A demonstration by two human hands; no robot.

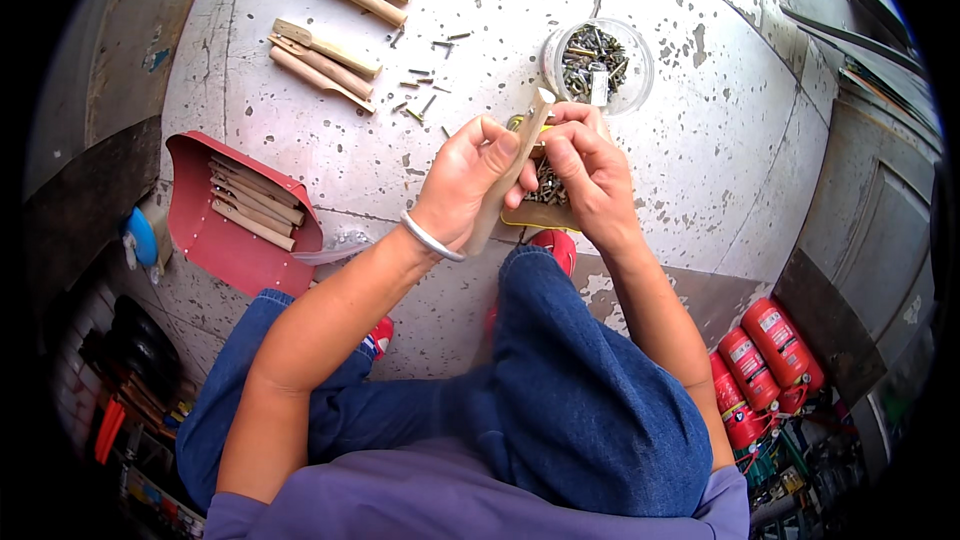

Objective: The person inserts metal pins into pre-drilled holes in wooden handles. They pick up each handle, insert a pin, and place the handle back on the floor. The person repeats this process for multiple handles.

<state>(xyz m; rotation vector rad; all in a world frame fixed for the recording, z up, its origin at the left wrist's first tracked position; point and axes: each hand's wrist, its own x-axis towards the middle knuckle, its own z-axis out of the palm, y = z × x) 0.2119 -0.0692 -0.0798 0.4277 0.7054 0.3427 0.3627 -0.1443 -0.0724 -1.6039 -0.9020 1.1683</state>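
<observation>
My left hand [458,180], with a silver bangle at the wrist, is closed round a slim wooden handle [536,118]. The handle slants upward between my hands, its far end pale. My right hand [598,175] is beside the handle, thumb and fingers pinched close to its side; whatever they hold is too small to make out. Beneath my hands sits a yellow-edged box [545,215] with small metal fasteners in it, partly hidden by my fingers. Just beyond, a clear round tub [643,70] holds many screws or bolts and a small pale block.
Paired wooden handles [325,65] lie in groups at the far left, with loose screws [425,108] near them. A red open container [240,252] at left holds several handles. Red fire extinguishers [775,340] are at right, by a grey cabinet [875,230]. A plastic bag [345,243] lies by the container.
</observation>
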